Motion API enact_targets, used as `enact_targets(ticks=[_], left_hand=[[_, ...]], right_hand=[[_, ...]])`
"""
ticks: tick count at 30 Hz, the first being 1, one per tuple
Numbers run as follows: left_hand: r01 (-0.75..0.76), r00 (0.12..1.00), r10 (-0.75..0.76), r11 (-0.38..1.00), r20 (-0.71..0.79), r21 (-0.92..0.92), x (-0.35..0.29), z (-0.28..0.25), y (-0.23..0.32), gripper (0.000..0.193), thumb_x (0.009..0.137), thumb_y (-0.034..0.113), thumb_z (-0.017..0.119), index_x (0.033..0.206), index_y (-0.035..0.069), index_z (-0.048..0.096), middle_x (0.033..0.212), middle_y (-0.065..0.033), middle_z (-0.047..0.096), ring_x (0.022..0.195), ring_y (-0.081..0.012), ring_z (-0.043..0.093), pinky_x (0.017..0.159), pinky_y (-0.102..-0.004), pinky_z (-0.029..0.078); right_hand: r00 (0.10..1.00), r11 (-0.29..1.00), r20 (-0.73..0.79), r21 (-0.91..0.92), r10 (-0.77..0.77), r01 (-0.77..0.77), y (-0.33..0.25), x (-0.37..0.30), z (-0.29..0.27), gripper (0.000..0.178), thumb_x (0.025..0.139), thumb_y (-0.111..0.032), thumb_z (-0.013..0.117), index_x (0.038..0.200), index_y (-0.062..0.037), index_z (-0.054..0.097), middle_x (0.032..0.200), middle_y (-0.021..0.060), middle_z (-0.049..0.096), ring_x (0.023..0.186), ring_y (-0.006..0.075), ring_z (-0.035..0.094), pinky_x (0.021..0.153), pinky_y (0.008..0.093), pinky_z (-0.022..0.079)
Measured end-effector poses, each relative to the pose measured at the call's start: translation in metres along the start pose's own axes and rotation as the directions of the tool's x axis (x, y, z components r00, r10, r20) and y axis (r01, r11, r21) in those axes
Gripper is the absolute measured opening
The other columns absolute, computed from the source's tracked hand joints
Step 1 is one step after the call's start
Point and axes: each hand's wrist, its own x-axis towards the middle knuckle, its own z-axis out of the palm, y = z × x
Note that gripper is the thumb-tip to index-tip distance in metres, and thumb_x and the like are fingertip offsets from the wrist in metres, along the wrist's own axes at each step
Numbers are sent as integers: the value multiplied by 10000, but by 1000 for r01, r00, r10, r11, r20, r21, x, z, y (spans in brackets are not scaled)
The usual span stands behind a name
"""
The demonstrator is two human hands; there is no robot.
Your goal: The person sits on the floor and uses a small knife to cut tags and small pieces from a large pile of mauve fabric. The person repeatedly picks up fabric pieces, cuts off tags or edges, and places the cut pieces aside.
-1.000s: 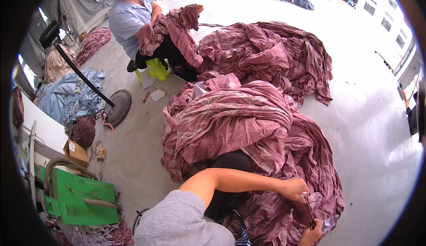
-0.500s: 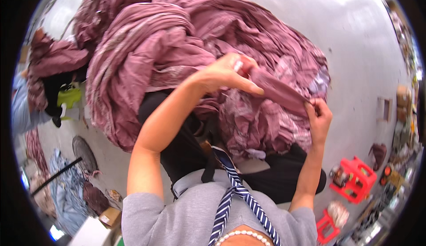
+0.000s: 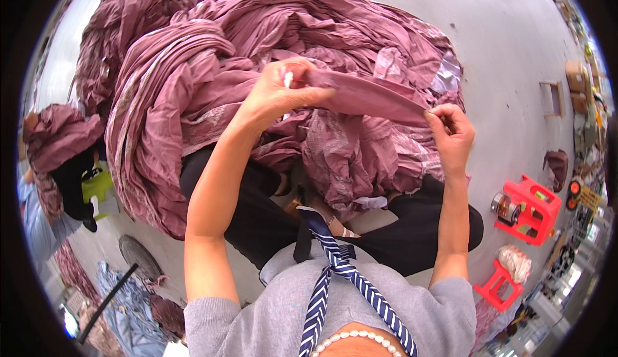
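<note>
A large heap of mauve cloth (image 3: 161,87) with pale patterned bands lies around and beyond my legs. Between my hands stretches a folded mauve cloth strip (image 3: 367,94). My left hand (image 3: 277,93) grips its left end, the thumb lying along the front; something white shows at a finger. At the other end my right hand (image 3: 452,135) pinches the edge between thumb and fingers. The strip is raised over the heap and slopes slightly down to the right. A whitish-lilac patch of cloth (image 3: 447,74) shows at the heap's right side.
Two red stools (image 3: 541,209) stand at the right, a whitish bundle (image 3: 515,264) on the nearer one. Cardboard boxes (image 3: 576,77) line the right edge. At the left, another person (image 3: 45,209) handles mauve cloth. Blue cloth (image 3: 132,309) lies at the lower left.
My left hand has moved left and up with its end of the strip, which is now drawn out longer. The right hand still pinches its end. The whole view has shifted.
</note>
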Motion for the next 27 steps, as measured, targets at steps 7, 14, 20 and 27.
enact_targets(ticks=[7,14,20,27], left_hand=[[-221,955,228,973,-190,58,11,0,-16,145,699,-49,608,758,51,523,680,67,471,624,-11,413,554,-163,330],[-205,968,202,979,-149,-4,7,5,-19,173,705,-38,643,771,67,521,674,74,482,619,2,433,561,-151,335],[-83,996,65,903,-57,-421,1,3,-12,170,727,68,686,709,78,518,575,66,463,461,-10,371,426,-173,253],[-14,1000,19,897,6,-442,-3,21,-18,249,768,106,670,612,105,476,540,74,405,425,-9,305,396,-175,193]], right_hand=[[804,698,230,-404,-549,592,1,3,-3,315,562,80,630,842,-54,573,807,71,574,706,251,591,598,335,495],[817,723,242,-382,-523,576,0,1,-11,275,562,74,615,802,-50,564,800,69,581,690,242,594,581,328,491],[727,689,457,-286,-513,666,-8,-15,10,173,625,10,592,780,-61,562,800,64,591,694,236,597,588,333,474],[886,944,349,-10,-305,329,-21,-22,29,352,612,48,703,934,-50,600,919,47,626,622,129,536,535,228,437]])
